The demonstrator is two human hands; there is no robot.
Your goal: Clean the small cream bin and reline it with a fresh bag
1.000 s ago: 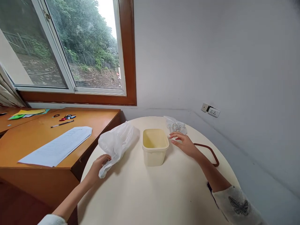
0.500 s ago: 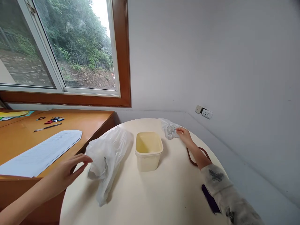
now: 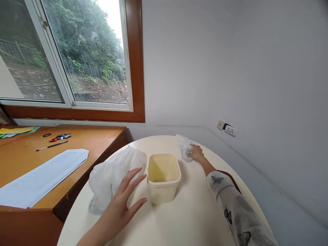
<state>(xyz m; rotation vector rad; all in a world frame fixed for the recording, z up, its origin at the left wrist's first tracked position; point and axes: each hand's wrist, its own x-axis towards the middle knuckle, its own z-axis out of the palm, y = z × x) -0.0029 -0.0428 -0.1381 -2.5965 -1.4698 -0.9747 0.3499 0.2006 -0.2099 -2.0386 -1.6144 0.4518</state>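
Bag of crumpled, translucent white plastic (image 3: 183,147) lies at the far edge of the table, right of centre. Right hand (image 3: 196,153): fingers bent against the bag's right side; whether the grip is closed cannot be told. Pale yellow, open-topped plastic container with rounded corners (image 3: 164,193) stands upright near the table's centre, nearer than the bag and to its left. Left hand (image 3: 118,209): open, fingers spread, grasping nothing, positioned just left of the container; contact with the rim cannot be determined. Larger white plastic bag (image 3: 104,176) rests at the left, partly hidden by the left hand. Round, cream-coloured table (image 3: 194,205) supports these items. Reddish-brown curved strip (image 3: 232,178) lies at the right, partly covered by a grey sleeve with dark butterfly motifs (image 3: 237,212). Orange-brown wooden desk (image 3: 109,136), left of the table, carries white paper sheets (image 3: 51,177).
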